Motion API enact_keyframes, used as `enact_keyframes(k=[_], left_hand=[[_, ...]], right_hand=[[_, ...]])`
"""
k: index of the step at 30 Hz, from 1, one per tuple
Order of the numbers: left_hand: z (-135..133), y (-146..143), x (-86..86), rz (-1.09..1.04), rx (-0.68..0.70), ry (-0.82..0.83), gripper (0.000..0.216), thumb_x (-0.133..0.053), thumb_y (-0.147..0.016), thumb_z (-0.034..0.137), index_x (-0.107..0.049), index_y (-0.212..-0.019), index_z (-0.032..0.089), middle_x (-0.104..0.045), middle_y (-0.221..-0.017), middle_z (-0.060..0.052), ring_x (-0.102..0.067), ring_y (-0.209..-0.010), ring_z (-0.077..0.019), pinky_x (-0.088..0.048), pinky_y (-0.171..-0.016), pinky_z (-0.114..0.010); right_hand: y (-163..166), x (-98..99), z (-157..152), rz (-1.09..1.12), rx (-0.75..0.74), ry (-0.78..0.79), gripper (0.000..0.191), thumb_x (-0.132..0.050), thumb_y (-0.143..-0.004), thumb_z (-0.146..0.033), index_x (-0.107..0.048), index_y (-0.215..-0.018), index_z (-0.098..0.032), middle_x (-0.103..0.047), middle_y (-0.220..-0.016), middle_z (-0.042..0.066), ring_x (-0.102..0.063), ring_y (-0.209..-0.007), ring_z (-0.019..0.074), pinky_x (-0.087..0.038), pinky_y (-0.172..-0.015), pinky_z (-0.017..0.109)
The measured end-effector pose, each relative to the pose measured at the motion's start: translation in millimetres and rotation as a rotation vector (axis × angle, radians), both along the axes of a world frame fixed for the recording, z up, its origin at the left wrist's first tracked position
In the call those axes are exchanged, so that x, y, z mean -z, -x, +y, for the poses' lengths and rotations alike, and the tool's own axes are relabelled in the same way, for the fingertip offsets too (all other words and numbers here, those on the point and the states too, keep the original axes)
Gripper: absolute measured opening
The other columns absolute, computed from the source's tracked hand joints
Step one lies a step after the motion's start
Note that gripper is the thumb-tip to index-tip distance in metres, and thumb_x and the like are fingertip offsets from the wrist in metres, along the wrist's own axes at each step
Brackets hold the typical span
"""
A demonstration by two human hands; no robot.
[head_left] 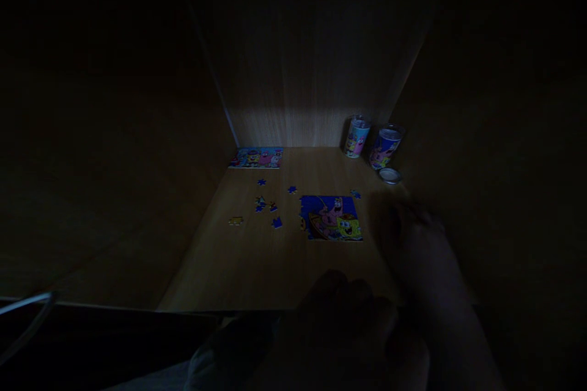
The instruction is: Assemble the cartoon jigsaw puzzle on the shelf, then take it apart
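Fingers of the right hand rest in deep shadow on the desk, just right of the assembled cartoon puzzle. Whether they are open, closed or gripping anything cannot be told. The left hand sits near the desk's front edge, its fingers equally unreadable. Loose puzzle pieces lie left of the puzzle. One printed canister, a second canister and a lid stand at the back right.

No legible text anywhere; the frame is too dark. Cartoon prints only: the puzzle at centre, the picture sheet up-left of it, and the pale cup and blue cup at upper right. No letters or numbers resolvable.
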State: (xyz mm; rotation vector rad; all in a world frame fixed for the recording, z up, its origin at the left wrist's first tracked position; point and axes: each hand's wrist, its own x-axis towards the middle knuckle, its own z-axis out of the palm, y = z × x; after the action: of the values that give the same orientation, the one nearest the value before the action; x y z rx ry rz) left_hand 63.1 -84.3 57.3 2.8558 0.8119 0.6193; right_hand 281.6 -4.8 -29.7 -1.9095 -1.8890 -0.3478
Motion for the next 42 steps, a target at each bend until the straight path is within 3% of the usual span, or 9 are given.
enact_keyframes(k=[5,8,10,13,19,25,30,36,42], left_hand=[[1,5,1.7,0.047,-0.067,0.109,0.027,-0.083,-0.099,0.031,-0.065,-0.081,0.022,-0.067,-0.075,0.0,-0.061,-0.073,-0.0203,-0.044,-0.065,-0.038],[1,16,-3.6,0.097,-0.149,0.223,0.017,-0.08,-0.102,0.032,-0.071,-0.091,0.021,-0.075,-0.087,-0.002,-0.068,-0.081,-0.0227,-0.049,-0.071,-0.039],[4,28,-6.1,0.121,-0.255,0.329,0.007,-0.073,-0.104,0.024,-0.075,-0.098,0.022,-0.079,-0.096,-0.004,-0.072,-0.088,-0.0242,-0.053,-0.077,-0.039],[11,49,-2.0,0.116,-0.495,0.507,0.023,-0.057,-0.108,0.014,-0.078,-0.104,0.023,-0.082,-0.108,-0.006,-0.077,-0.098,-0.0261,-0.058,-0.087,-0.041],[21,95,21.2,0.001,-0.802,0.572,0.036,-0.049,-0.109,0.023,-0.079,-0.128,0.023,-0.082,-0.131,-0.012,-0.079,-0.118,-0.0295,-0.063,-0.102,-0.043],[24,106,17.5,0.098,-0.769,0.492,0.035,-0.048,-0.11,0.026,-0.082,-0.121,0.024,-0.08,-0.138,-0.01,-0.076,-0.125,-0.0284,-0.059,-0.114,-0.045],[47,92,12.3,0.167,-0.884,0.468,0.037,-0.048,-0.113,0.02,-0.078,-0.136,0.021,-0.077,-0.145,-0.011,-0.075,-0.13,-0.0296,-0.057,-0.118,-0.046],[68,80,15.0,0.148,-0.952,0.406,0.033,-0.058,-0.113,0.021,-0.077,-0.14,0.02,-0.074,-0.149,-0.014,-0.075,-0.131,-0.03,-0.058,-0.116,-0.043],[64,81,24.2,0.137,-0.929,0.377,0.035,-0.057,-0.115,0.022,-0.076,-0.143,0.022,-0.074,-0.152,-0.013,-0.073,-0.138,-0.0324,-0.056,-0.122,-0.049]], right_hand=[[2,-2.2,-2,-0.044,0.02,0.039,0.038,-0.046,-0.11,-0.029,-0.077,-0.118,-0.009,-0.075,-0.119,0.025,-0.067,-0.117,0.0391,-0.052,-0.106,0.056],[0,2.4,-2,-0.028,0.034,0.035,0.037,-0.049,-0.109,-0.031,-0.077,-0.121,-0.009,-0.073,-0.126,0.027,-0.065,-0.121,0.0409,-0.052,-0.106,0.056],[-3,6.2,-1,-0.017,0.029,0.016,0.036,-0.052,-0.108,-0.032,-0.076,-0.123,-0.01,-0.072,-0.129,0.026,-0.064,-0.123,0.0411,-0.051,-0.106,0.056],[-7,9.2,2,-0.023,-0.008,0.009,0.035,-0.053,-0.106,-0.032,-0.075,-0.125,-0.013,-0.073,-0.128,0.024,-0.064,-0.122,0.0403,-0.052,-0.107,0.057],[-6,8.2,1,-0.017,-0.007,0.036,0.039,-0.053,-0.105,-0.031,-0.074,-0.13,-0.01,-0.073,-0.13,0.026,-0.064,-0.124,0.0409,-0.052,-0.108,0.059],[-6,11.8,0,-0.023,-0.008,0.033,0.043,-0.05,-0.108,-0.031,-0.074,-0.135,-0.01,-0.073,-0.139,0.026,-0.066,-0.125,0.0408,-0.053,-0.108,0.059],[-7,12.0,2,-0.048,-0.007,0.054,0.045,-0.047,-0.11,-0.031,-0.074,-0.138,-0.01,-0.073,-0.139,0.027,-0.067,-0.129,0.0416,-0.052,-0.109,0.058],[-8,13.7,2,-0.072,-0.016,0.055,0.043,-0.048,-0.109,-0.031,-0.074,-0.135,-0.011,-0.075,-0.136,0.025,-0.068,-0.125,0.0411,-0.052,-0.109,0.057],[-7,13.4,0,-0.07,0.003,0.052,0.044,-0.048,-0.109,-0.033,-0.072,-0.138,-0.011,-0.074,-0.135,0.026,-0.067,-0.127,0.041,-0.053,-0.107,0.056]])
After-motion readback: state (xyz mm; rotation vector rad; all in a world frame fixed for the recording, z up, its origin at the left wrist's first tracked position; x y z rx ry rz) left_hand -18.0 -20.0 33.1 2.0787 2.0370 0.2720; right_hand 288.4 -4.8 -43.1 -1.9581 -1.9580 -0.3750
